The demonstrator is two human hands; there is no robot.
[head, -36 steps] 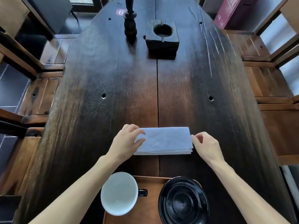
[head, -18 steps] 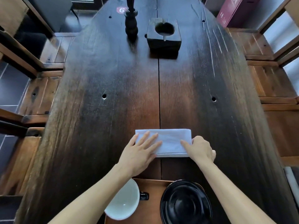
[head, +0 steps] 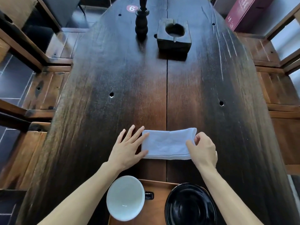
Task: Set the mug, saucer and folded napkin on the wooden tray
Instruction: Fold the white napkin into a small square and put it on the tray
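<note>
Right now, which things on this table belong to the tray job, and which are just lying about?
Job:
- napkin, on the table, right hand pinching its right end, left hand flat at its left edge
- mug
- saucer
- wooden tray

Lying about:
- wooden block with a round hollow
- dark turned post
- number 6 sticker

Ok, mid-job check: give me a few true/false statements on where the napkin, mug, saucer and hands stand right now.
1. The napkin lies on the table, not on the wooden tray. True.
2. The right hand pinches the napkin's right end. True.
3. The left hand grips the mug. False: it lies flat, fingers spread, at the napkin's left edge.
4. The saucer sits left of the mug. False: it sits to the mug's right.
5. The mug is full. False: it looks empty.
</note>
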